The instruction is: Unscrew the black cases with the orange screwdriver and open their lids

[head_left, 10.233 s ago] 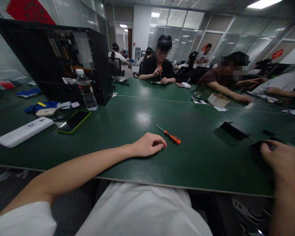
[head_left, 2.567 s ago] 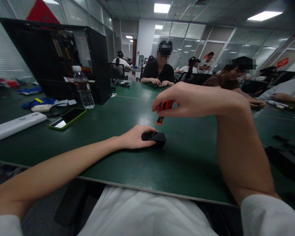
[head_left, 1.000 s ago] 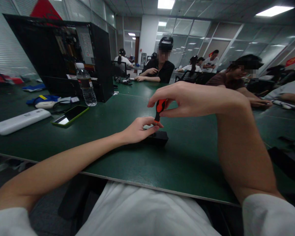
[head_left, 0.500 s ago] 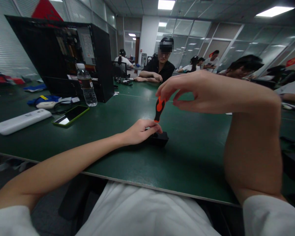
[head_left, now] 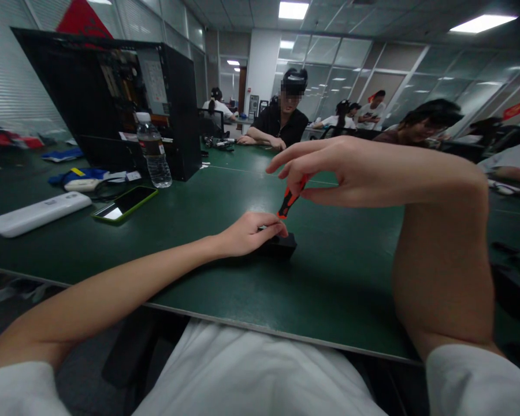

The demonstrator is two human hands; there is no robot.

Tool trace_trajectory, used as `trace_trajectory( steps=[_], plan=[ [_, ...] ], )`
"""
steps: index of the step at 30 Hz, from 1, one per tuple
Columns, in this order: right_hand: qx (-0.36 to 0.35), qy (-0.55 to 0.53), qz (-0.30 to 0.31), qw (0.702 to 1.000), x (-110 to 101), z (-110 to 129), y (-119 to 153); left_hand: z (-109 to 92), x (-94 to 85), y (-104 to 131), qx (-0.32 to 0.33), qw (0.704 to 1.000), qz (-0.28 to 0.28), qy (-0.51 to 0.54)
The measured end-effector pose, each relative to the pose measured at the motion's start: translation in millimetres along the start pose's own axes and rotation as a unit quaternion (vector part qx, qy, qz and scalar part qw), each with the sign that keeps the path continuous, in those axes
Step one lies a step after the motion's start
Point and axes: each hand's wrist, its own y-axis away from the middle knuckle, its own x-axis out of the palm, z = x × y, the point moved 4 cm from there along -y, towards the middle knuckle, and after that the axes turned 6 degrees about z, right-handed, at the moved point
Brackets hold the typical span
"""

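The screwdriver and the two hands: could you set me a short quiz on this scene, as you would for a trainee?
1. What does the right hand hold?
A) a bottle
B) a screwdriver
C) nothing

2. True or false: the left hand covers part of the small black box.

3. Fill in the missing colour: the phone on the table has a ____ edge.

Key: 1. B; 2. true; 3. green

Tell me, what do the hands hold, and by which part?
The right hand holds the screwdriver by the top of its handle. The left hand is at the black block; its grip there cannot be told.
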Motion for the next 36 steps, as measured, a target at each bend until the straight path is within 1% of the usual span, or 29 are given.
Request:
trace_trajectory(
  steps=[1, 4, 6, 7, 8, 11, 12, 13, 14, 16, 18, 19, 20, 22, 24, 25, 26, 28, 30, 32, 34, 36],
  plan=[
    [0.013, 0.005, -0.010, 1.000, -1.0, -0.4, 0.5, -0.8, 0.0, 0.1, 0.001, 1.000, -0.001, -0.003],
    [0.094, 0.026, -0.030, 0.995, -1.4, -6.0, 0.9, -1.9, -0.5, 0.3, -0.004, 1.000, -0.004, -0.008],
    [0.127, 0.032, -0.018, 0.991, 0.5, -9.5, 0.8, -1.7, -0.9, 0.4, -0.006, 1.000, -0.003, -0.009],
    [0.129, 0.029, -0.006, 0.991, 1.5, -10.3, 0.8, -1.3, -1.1, 0.4, -0.006, 1.000, -0.003, -0.009],
    [0.116, 0.023, 0.004, 0.993, 2.1, -9.9, 0.8, -1.0, -1.3, 0.5, -0.004, 1.000, -0.003, -0.008],
    [0.033, -0.013, 0.023, 0.999, 1.7, -4.2, 1.7, -0.8, -1.7, 0.6, 0.002, 1.000, -0.002, -0.008],
    [0.014, -0.022, 0.018, 0.999, 0.8, -2.7, 2.1, -1.0, -1.6, 0.6, 0.003, 1.000, -0.001, -0.009],
    [0.010, -0.026, 0.008, 1.000, -0.2, -2.4, 2.2, -1.3, -1.5, 0.6, 0.002, 1.000, 0.002, -0.011],
    [0.024, -0.022, -0.003, 0.999, -0.7, -3.5, 2.1, -1.6, -1.4, 0.6, 0.000, 1.000, 0.005, -0.013],
    [0.080, -0.004, -0.019, 0.997, -0.8, -8.1, 1.5, -2.3, -1.0, 0.6, -0.005, 1.000, 0.009, -0.017],
    [0.121, -0.001, -0.002, 0.993, 1.6, -12.2, 0.7, -2.7, -0.8, 0.7, -0.002, 1.000, 0.011, -0.019],
    [0.125, -0.007, 0.016, 0.992, 3.1, -13.1, 0.4, -2.6, -0.9, 0.8, 0.001, 1.000, 0.010, -0.019],
    [0.113, -0.016, 0.030, 0.993, 3.9, -12.7, 0.0, -2.2, -1.0, 1.0, 0.005, 1.000, 0.008, -0.017],
    [0.056, -0.031, 0.048, 0.997, 3.9, -9.0, -0.1, -0.7, -1.7, 1.5, 0.009, 1.000, 0.001, -0.012],
    [-0.002, -0.039, 0.032, 0.999, 1.6, -5.1, 0.6, 1.3, -2.5, 2.0, 0.008, 1.000, -0.004, -0.008],
    [-0.013, -0.039, 0.018, 0.999, 0.5, -4.6, 0.9, 2.2, -2.9, 2.2, 0.006, 1.000, -0.006, -0.006],
    [-0.006, -0.037, 0.005, 0.999, 0.1, -5.6, 1.1, 2.9, -3.2, 2.3, 0.001, 1.000, -0.007, -0.005],
    [0.038, -0.023, -0.016, 0.999, 0.7, -9.7, 1.0, 3.7, -3.6, 2.3, -0.008, 1.000, -0.009, -0.004],
    [0.087, -0.003, -0.016, 0.996, 2.5, -13.5, 0.7, 3.2, -3.5, 2.0, -0.010, 1.000, -0.010, -0.005],
    [0.105, 0.014, -0.001, 0.994, 3.8, -14.1, 0.2, 2.1, -2.9, 1.7, -0.005, 1.000, -0.008, -0.006],
    [0.082, 0.007, 0.019, 0.996, 4.0, -11.1, -0.5, 1.1, -2.6, 1.7, 0.001, 1.000, -0.008, -0.007],
    [0.034, -0.014, 0.024, 0.999, 2.9, -6.2, -0.9, 0.4, -2.8, 1.9, 0.008, 1.000, -0.008, -0.007]
  ],
)
